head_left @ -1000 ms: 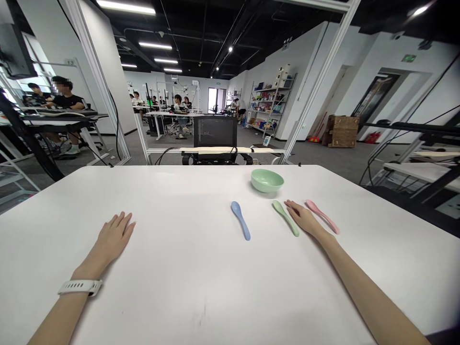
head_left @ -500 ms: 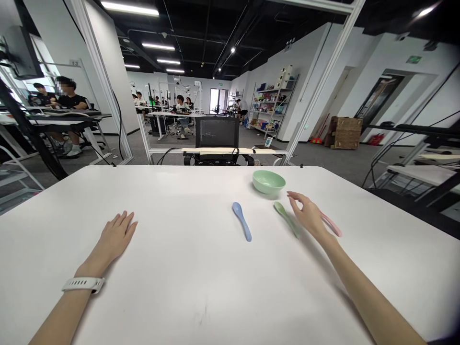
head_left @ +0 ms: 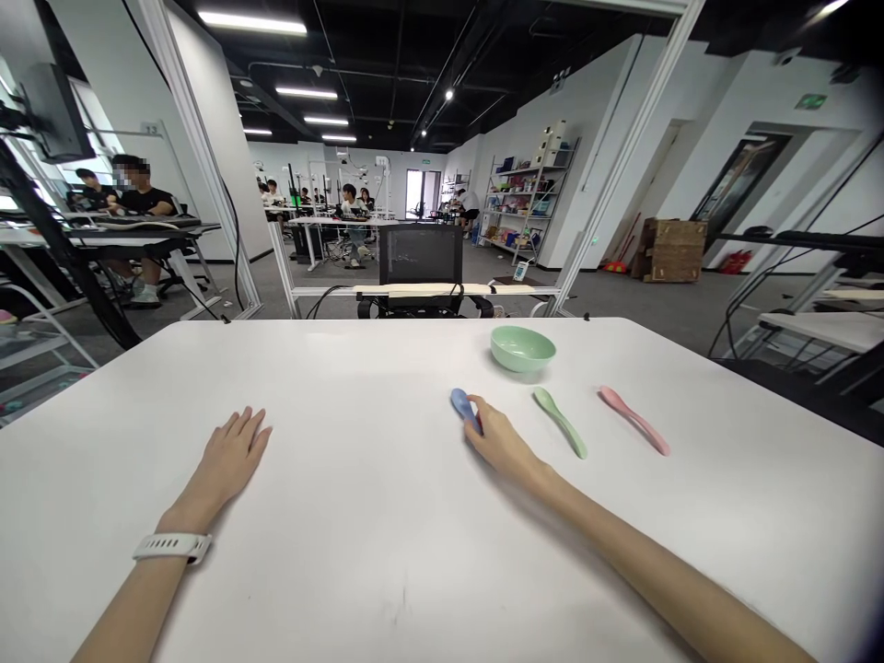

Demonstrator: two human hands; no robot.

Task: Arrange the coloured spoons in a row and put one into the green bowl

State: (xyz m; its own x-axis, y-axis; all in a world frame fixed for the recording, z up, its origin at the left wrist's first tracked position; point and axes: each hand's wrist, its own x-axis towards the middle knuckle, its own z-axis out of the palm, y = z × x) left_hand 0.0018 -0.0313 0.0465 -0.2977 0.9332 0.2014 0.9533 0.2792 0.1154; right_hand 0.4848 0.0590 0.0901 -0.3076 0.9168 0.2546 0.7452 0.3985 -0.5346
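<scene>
My right hand (head_left: 503,444) rests on a blue spoon (head_left: 459,401) in the middle of the white table (head_left: 387,552). Its fingers are pressed together over the handle, and only the spoon's bowl end shows. To the right lie a green spoon (head_left: 561,423) and a pink spoon (head_left: 633,420), both untouched. A pale green bowl (head_left: 523,348) stands behind them near the far edge. My left hand (head_left: 231,456) lies flat on the table at the left with fingers stretched out, holding nothing; a white watch (head_left: 172,547) is on its wrist.
A dark monitor (head_left: 420,254) stands on a stand just past the table's far edge. Metal frame posts (head_left: 200,166) rise at both far corners. Other people sit at desks (head_left: 131,198) at the left and in the background. Shelves stand at the far right.
My right hand lifted from between the green and pink spoons, moved left and came down on the blue spoon's handle. The left hand stayed flat.
</scene>
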